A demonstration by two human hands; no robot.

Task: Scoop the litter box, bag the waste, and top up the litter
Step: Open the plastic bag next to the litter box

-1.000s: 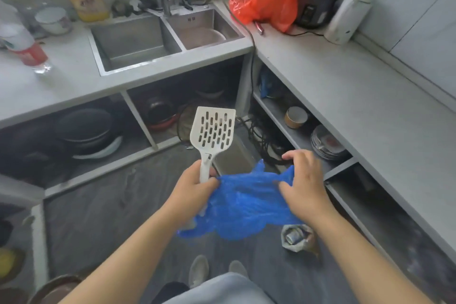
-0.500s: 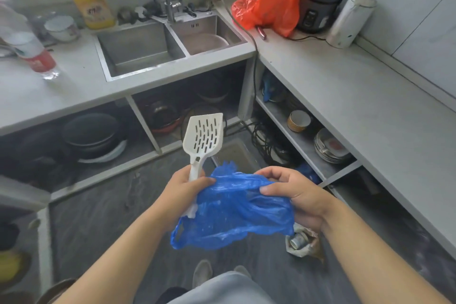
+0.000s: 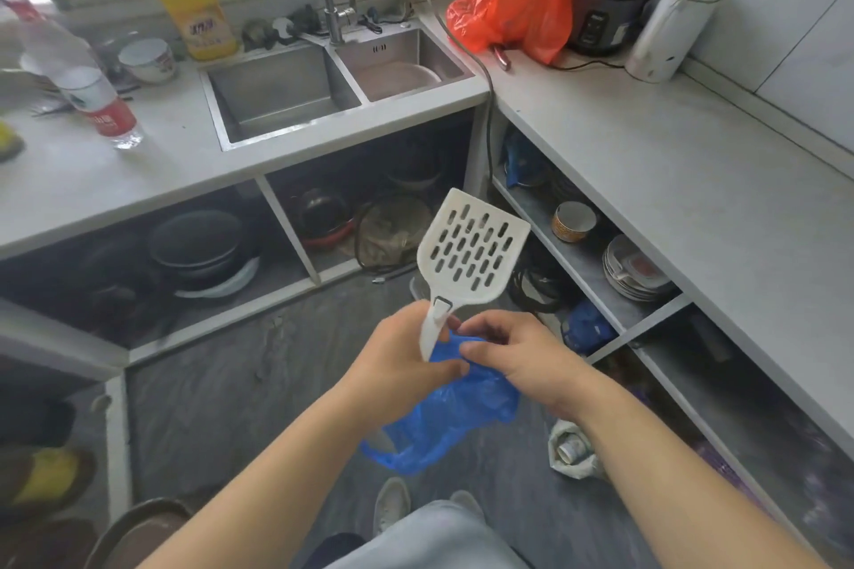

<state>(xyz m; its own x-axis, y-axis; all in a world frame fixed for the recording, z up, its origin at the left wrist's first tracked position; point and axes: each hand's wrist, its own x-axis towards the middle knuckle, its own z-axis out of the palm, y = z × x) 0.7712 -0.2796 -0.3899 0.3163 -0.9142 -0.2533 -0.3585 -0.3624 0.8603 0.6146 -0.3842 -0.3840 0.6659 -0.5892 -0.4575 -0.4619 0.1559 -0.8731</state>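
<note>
A white slotted litter scoop [image 3: 471, 252] is held upright by its handle in the left hand [image 3: 397, 356], the fingers curled round the handle and the perforated blade tilted up and to the right above both hands. A crumpled blue plastic bag [image 3: 455, 420] is pinched at its upper edge by the right hand [image 3: 517, 360], thumb against fingertips; the same bunched edge is also pressed under the left thumb, and the rest of the bag hangs below the two hands over the dark floor [image 3: 222, 407].

On the floor just right of the bag lies a small pale bag [image 3: 570, 453] with what may be a can inside (its contents are hard to make out). The tips of two light shoes [image 3: 393, 504] are seen at the lower edge.

Further out, on the L-shaped grey counter [image 3: 670, 180], a yellow detergent jug [image 3: 196, 12] with a label too blurred to read stands beside a double steel sink [image 3: 295, 92]; a pale basin sits in the right bowl. A clear water bottle with a red label [image 3: 99, 109] lies tilted at the left, its lettering illegible. Near the corner stand an orange plastic bag [image 3: 531, 0], a dark rice cooker [image 3: 610, 5] and a white kettle [image 3: 670, 28]. Pans, bowls and stacked plates [image 3: 633, 268] are kept on the open shelves below, much of them lost in shadow.
</note>
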